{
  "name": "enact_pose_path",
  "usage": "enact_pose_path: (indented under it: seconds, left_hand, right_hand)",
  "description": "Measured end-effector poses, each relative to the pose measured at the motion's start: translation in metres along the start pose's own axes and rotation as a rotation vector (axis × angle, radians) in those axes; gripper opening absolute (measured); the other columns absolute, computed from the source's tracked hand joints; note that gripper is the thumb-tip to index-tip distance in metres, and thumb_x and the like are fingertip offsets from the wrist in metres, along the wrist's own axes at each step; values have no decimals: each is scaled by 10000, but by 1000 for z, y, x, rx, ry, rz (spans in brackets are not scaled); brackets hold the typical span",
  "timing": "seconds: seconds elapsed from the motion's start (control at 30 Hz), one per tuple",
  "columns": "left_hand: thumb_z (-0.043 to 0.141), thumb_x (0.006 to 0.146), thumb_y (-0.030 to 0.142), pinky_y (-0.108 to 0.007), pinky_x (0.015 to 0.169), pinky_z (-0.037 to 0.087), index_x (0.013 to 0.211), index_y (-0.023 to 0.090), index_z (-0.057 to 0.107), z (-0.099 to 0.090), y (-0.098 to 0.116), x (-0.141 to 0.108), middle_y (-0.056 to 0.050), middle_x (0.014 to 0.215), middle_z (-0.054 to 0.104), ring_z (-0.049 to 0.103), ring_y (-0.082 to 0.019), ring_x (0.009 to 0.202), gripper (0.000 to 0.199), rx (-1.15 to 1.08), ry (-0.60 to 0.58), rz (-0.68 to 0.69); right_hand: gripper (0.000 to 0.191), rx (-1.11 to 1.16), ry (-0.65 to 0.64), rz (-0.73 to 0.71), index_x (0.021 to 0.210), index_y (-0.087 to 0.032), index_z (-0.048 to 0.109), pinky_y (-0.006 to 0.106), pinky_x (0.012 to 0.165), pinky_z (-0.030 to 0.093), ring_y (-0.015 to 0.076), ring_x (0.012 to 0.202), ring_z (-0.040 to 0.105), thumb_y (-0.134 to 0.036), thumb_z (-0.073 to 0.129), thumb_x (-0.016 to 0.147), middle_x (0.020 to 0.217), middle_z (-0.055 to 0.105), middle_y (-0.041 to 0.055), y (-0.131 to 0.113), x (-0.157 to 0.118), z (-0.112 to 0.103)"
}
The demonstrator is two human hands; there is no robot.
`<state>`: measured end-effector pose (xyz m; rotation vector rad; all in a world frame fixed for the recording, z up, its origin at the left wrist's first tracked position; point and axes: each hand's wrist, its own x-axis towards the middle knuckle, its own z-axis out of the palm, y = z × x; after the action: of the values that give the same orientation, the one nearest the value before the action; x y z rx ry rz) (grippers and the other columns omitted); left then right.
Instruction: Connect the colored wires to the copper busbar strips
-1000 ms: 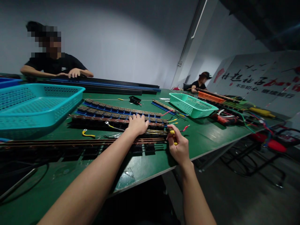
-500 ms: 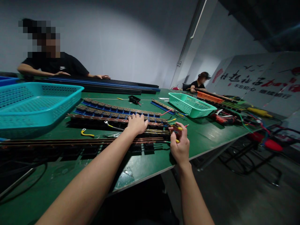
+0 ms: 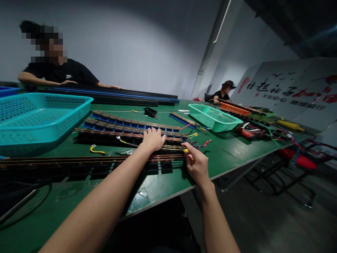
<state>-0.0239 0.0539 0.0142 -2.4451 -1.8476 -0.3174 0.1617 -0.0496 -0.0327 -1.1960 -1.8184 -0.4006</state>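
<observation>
My left hand (image 3: 154,140) lies with its fingers spread over the copper-coloured conductor rails (image 3: 118,132), pressing on them from above. At the right ends of the rails, my right hand (image 3: 198,164) is closed around yellow-handled pliers (image 3: 186,150). Their jaws are hidden by the fingers and the rail ends. Just beyond that hand, a wire with a red tip (image 3: 207,143) and yellow-tipped wires (image 3: 192,135) stick out. A longer rail assembly (image 3: 86,160) with black holders runs along the near side, below my left wrist.
A turquoise basket (image 3: 65,100) stands left, a green basket (image 3: 214,119) right of centre. Red-handled tools (image 3: 250,133) lie beyond it. A short yellow cable (image 3: 97,150) rests by the rails. Across the table a person (image 3: 68,73) leans over long black profiles; another person (image 3: 223,93) sits farther back.
My right hand has moved a little left and closer to the rail ends, and the pliers' yellow handles have come closer together. My left hand stays in place on the rails.
</observation>
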Motion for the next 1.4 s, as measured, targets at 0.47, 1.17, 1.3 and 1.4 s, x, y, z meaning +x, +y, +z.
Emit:
enact_pose_path:
  seconds: [0.47, 1.17, 1.3, 1.4]
  left_hand:
    - [324, 1012, 460, -528, 1064, 410, 1360, 98, 545, 0, 0, 0, -213, 1393, 563, 490, -385, 1318, 549, -1, 9, 3]
    - [307, 1009, 462, -521, 1047, 418, 1353, 96, 550, 0, -1, 1, -226, 1393, 558, 489, -381, 1317, 558, 2, 4, 16]
    - [304, 1007, 463, -537, 1049, 419, 1362, 94, 546, 0, -1, 1, -228, 1397, 557, 489, -391, 1315, 566, 2, 1, 17]
    - [302, 1007, 465, -543, 1052, 418, 1363, 94, 545, 0, -1, 2, -226, 1394, 560, 490, -395, 1313, 569, 2, 2, 15]
  right_hand:
    - [464, -62, -46, 8, 1300, -204, 609, 276, 727, 505, 186, 805, 674, -88, 423, 891, 919, 718, 48, -5, -1, -1]
    - [368, 475, 361, 644, 1143, -210, 544, 267, 704, 493, 129, 602, 627, -169, 507, 779, 635, 630, -62, -5, 8, -2]
    - [380, 548, 406, 690, 1143, -209, 537, 248, 611, 453, 125, 556, 592, -180, 520, 764, 626, 619, -67, -2, 8, 1]
    - [416, 621, 435, 714, 1163, -213, 517, 230, 544, 414, 112, 498, 536, -180, 520, 749, 610, 602, -78, 2, 7, 2]
